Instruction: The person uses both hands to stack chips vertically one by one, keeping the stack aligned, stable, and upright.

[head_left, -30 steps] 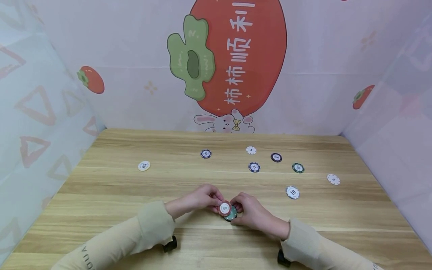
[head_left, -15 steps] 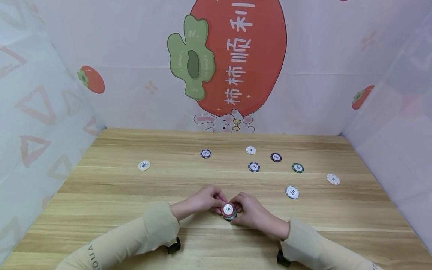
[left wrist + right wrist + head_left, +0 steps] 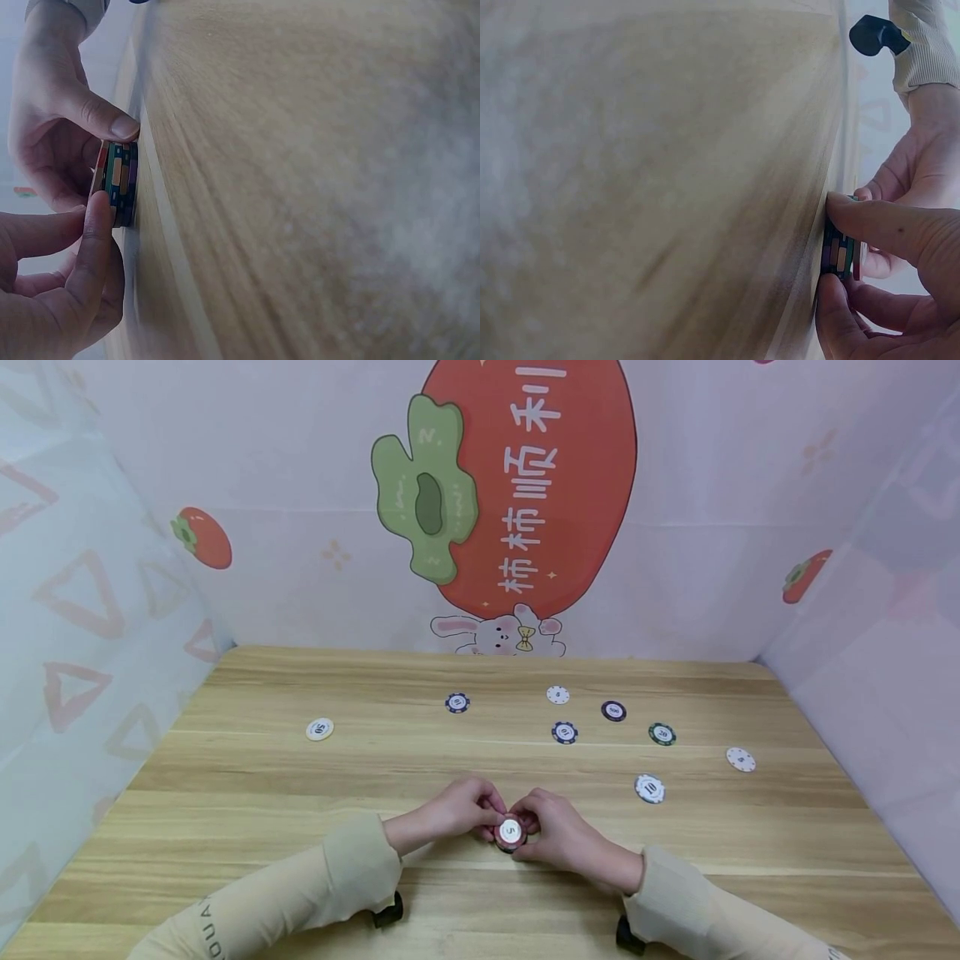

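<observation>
Both hands on chip stack, near counter edge.
Left hand [image 3: 450, 810] and right hand [image 3: 561, 837] pinch the small chip stack [image 3: 510, 833] from either side; stack rests flat on the counter [image 3: 300, 793].

We sit at a wooden table [image 3: 300, 793] boxed in by cartoon-printed backdrop sheets [image 3: 510, 502], a makeshift recording booth rather than a lived-in room. Poker chips [image 3: 564, 732] lie scattered across it.
</observation>
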Tool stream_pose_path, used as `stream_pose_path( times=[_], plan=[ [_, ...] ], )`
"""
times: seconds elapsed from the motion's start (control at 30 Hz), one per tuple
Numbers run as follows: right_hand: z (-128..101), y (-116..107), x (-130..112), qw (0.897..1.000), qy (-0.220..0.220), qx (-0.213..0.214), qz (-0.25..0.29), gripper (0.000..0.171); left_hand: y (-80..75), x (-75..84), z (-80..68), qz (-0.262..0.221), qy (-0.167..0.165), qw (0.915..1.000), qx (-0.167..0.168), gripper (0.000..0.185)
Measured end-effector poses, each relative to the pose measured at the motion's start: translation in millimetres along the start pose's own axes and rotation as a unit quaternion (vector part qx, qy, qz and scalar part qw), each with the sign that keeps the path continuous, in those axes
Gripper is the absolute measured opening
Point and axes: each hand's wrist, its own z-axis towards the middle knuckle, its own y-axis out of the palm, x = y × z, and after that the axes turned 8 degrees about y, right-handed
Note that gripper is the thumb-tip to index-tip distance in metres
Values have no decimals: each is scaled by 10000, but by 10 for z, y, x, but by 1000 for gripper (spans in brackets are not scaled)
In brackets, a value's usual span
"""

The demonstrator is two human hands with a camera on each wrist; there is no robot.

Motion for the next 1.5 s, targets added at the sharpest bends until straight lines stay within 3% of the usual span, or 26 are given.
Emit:
stream_pose_path(
  times=[0.53,0.63,0.73,0.83,1.0,1.07,1.27,1.37,1.5],
  plan=[
    [-8,-3,-2,10000,-52,27,-80,37,-24,3,-8,134,59,9999,52,5],
    [-10,-5,-5,10000,-47,16,-57,37,-71,20,-17,387,136,9992,-5,6],
    [-10,-7,-6,10000,-11,-10,-49,37,-147,13,-17,1010,350,9942,-82,5],
    [-11,-10,-9,10000,33,-34,-44,38,-245,-13,-10,1805,756,9805,-149,5],
    [-6,-17,-2,9999,128,-78,-28,38,-427,-21,4,2833,1403,9485,-201,4],
    [-5,-19,1,9998,155,-100,-10,38,-495,-20,14,3276,1554,9317,-220,4],
    [-6,-19,2,9998,165,-95,-45,38,-676,-28,50,4579,1779,8696,-495,9],
    [-7,-14,6,9998,151,-64,-61,38,-736,-50,78,4834,1812,8544,-587,12],
    [-11,-7,11,9999,104,-54,-63,38,-792,-52,122,4992,1805,8455,-584,12]
  ],
)
